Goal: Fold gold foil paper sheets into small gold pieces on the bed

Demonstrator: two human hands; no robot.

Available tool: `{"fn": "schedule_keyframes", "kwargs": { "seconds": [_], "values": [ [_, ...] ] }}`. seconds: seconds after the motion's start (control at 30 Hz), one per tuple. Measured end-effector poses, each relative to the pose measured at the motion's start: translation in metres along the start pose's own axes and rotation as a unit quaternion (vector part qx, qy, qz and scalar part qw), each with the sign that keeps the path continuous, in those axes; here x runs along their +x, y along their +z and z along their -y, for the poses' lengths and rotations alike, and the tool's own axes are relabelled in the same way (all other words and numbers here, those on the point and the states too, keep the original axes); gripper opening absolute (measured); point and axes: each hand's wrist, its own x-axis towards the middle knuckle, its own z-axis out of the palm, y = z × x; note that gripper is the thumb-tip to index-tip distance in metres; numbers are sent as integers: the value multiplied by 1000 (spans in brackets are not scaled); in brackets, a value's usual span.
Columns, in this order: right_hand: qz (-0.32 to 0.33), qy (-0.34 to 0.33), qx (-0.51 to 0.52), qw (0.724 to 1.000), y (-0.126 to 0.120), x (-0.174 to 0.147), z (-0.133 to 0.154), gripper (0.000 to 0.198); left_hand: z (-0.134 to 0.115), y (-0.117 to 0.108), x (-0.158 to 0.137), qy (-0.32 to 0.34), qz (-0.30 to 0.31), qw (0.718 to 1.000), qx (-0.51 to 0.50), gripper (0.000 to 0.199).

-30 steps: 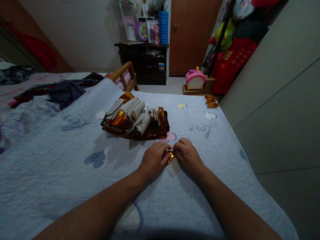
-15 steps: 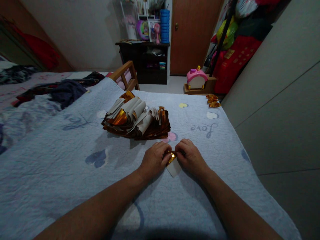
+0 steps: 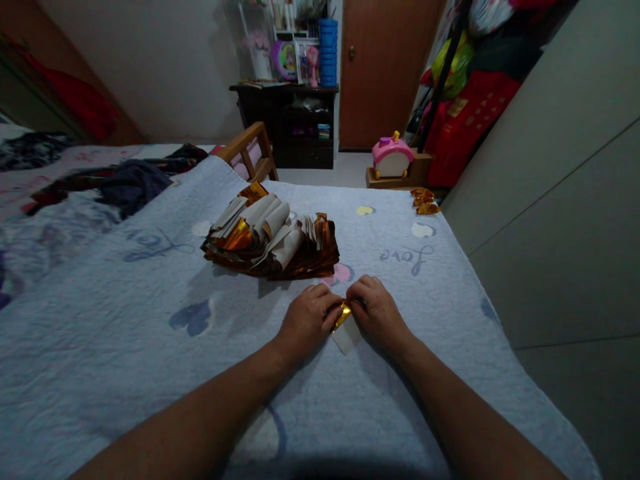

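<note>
Between my hands is a small sheet of gold foil paper (image 3: 346, 339), its pale back facing up at the near end and a shiny gold fold at the far end. My left hand (image 3: 309, 319) pinches the fold from the left. From the right, my right hand (image 3: 379, 311) grips the same fold with thumb and fingers closed; the fingertips partly hide it. Just beyond my left hand a thick, loose stack of gold foil paper (image 3: 273, 240) lies on the bed cover, its sheets curled with grey-white backs showing.
The light blue quilted cover (image 3: 200, 387) spreads beneath everything. Several folded gold paper pieces (image 3: 425, 202) lie at its far right corner. A pale cabinet (image 3: 560, 200) stands along the right side. Dark clothes (image 3: 135, 187) lie at far left, and a wooden chair (image 3: 250, 150) stands beyond the bed.
My right hand has shifted slightly left and away along the fold, with its fingertips closer to my left hand. The stack and the folded pieces stay where they were.
</note>
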Motion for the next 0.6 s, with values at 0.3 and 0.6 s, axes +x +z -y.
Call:
{"fn": "schedule_keyframes", "kwargs": {
  "seconds": [0.3, 0.6],
  "values": [
    [19, -13, 26, 999, -4, -4, -4, 25, -3, -3, 1, -7, 7, 1000, 6, 15],
    [32, -29, 22, 999, -9, -4, -5, 22, 3, 1, -1, 21, 12, 999, 23, 16]
  ]
}}
